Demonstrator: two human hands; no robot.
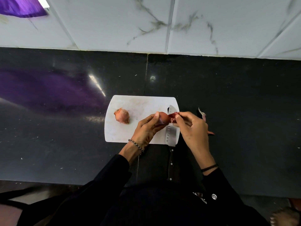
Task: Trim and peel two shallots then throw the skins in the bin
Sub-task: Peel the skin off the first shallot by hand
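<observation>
My left hand (pixel 149 128) grips a reddish-brown shallot (pixel 163 118) above the right half of a white cutting board (pixel 130 132). My right hand (pixel 190 126) pinches a strip of pink skin (pixel 173 115) that still hangs on the shallot's right end. A second shallot (pixel 122 116), unpeeled with its root tuft, lies on the board's left side. A knife (pixel 171 136) rests along the board's right edge, blade on the board and dark handle towards me, partly under my hands.
Loose skin pieces (pixel 202 115) lie on the black countertop (pixel 65 128) to the right of the board, one more (pixel 211 132) by my right hand. A white marbled wall (pixel 146 22) rises behind the counter. A purple object (pixel 21 7) is at the top left.
</observation>
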